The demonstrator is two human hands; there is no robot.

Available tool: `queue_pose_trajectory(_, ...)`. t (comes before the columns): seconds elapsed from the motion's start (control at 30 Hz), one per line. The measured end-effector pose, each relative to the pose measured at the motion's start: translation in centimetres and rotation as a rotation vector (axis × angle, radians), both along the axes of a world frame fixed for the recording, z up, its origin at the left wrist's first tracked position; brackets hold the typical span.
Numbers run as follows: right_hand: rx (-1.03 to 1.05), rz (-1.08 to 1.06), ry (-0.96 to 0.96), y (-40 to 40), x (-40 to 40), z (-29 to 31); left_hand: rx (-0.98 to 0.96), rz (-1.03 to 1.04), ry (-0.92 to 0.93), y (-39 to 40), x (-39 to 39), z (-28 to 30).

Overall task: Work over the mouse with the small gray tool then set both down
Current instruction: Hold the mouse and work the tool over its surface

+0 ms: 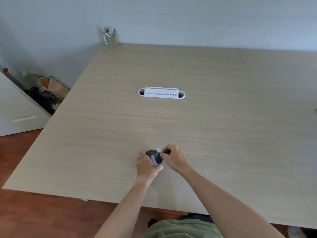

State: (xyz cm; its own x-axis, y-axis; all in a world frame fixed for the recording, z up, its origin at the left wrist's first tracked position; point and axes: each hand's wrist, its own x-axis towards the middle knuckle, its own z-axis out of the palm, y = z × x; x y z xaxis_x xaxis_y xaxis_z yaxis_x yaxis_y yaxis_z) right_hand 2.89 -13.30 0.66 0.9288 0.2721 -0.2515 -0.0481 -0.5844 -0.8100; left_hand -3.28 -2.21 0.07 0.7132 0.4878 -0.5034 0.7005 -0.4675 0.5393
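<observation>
A dark computer mouse [152,154] is held just above the wooden table [171,121] near its front edge, tilted on its side, with a pale stripe showing. My left hand [147,166] grips it from the left and below. My right hand [173,158] is closed on a small gray tool [165,152], of which only a dark end shows between the fingers. The tool's tip touches the mouse's right side. Most of the tool is hidden in my fist.
A white cable-port tray [161,92] sits in the table's middle. A green pen holder [112,37] stands at the far left corner against the wall. A white cabinet [20,109] and cluttered bags [49,88] lie left of the table.
</observation>
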Motion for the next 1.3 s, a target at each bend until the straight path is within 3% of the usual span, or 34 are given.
queue_pose_trajectory(0.07, -0.023, 0.068, 0.037, 0.3, -0.2, -0.3, 0.018, -0.007, 0.019, 0.0, 0.0, 0.2)
queue_pose_trajectory(0.27, -0.099, -0.082, -0.144, 0.4, 0.6, -0.5, 0.057, -0.023, 0.062, -0.1, 0.1, 0.5)
queue_pose_trajectory(0.47, -0.059, 0.075, -0.021, 0.3, 1.0, -0.6, 0.055, -0.03, 0.065, 0.1, 0.2, 0.6)
queue_pose_trajectory(0.6, -0.15, -0.094, -0.082, -0.3, 1.6, -0.6, 0.049, -0.041, 0.076, 0.4, 0.1, 0.7)
queue_pose_trajectory(0.67, -0.077, -0.171, -0.095, -0.1, 1.7, -0.3, 0.037, -0.036, 0.066, 0.6, 0.0, 0.6)
queue_pose_trajectory(0.8, -0.025, 0.008, 0.013, 1.0, 1.1, -0.3, 0.032, -0.039, 0.042, 0.7, 0.0, 0.5)
queue_pose_trajectory(1.0, -0.077, -0.116, -0.115, 0.9, 1.6, -0.2, 0.04, -0.043, 0.049, 0.7, 0.1, 0.6)
queue_pose_trajectory(1.17, -0.058, 0.09, 0.005, 1.8, 1.5, 0.0, 0.037, -0.053, 0.035, 0.8, 0.2, 0.6)
queue_pose_trajectory(1.3, -0.155, -0.019, -0.11, 1.4, 1.6, -0.2, 0.045, -0.047, 0.039, 0.8, 0.3, 0.7)
